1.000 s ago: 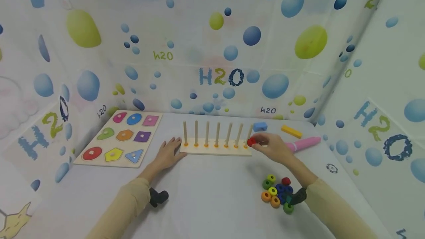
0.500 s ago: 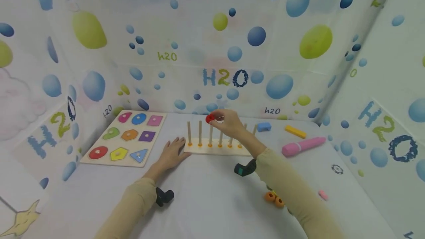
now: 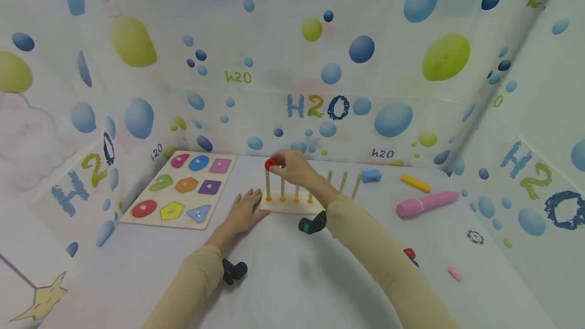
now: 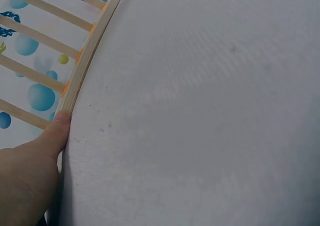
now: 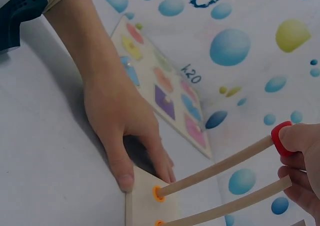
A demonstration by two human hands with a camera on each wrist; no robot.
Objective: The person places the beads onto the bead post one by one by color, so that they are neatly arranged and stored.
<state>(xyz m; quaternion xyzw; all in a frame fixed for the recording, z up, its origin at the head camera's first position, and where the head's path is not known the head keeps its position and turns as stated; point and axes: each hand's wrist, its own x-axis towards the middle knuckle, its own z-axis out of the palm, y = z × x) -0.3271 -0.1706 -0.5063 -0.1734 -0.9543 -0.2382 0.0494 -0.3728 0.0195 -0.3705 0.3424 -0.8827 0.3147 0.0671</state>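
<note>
My right hand (image 3: 292, 166) pinches a red bead (image 3: 269, 164) between thumb and fingers. In the right wrist view the bead (image 5: 281, 138) sits at the top of the leftmost wooden peg (image 5: 220, 165). The pegs stand in a row on a pale wooden base (image 3: 288, 208), with an orange ring around each visible foot. My right hand and forearm cover part of the row. My left hand (image 3: 242, 212) rests at the base's left end, fingers extended along it. Its thumb (image 4: 59, 128) touches the front edge in the left wrist view.
A shape puzzle board (image 3: 180, 217) lies to the left. To the right are a blue block (image 3: 371, 175), a yellow bar (image 3: 416, 183), a pink bat-shaped toy (image 3: 427, 204) and a small pink piece (image 3: 455, 273). My right sleeve (image 3: 370, 242) hides most loose beads; a red one (image 3: 409, 253) shows.
My right hand has carried the red bead leftward from the right end of the peg row to the top of the leftmost peg. The left hand stays at the base's end.
</note>
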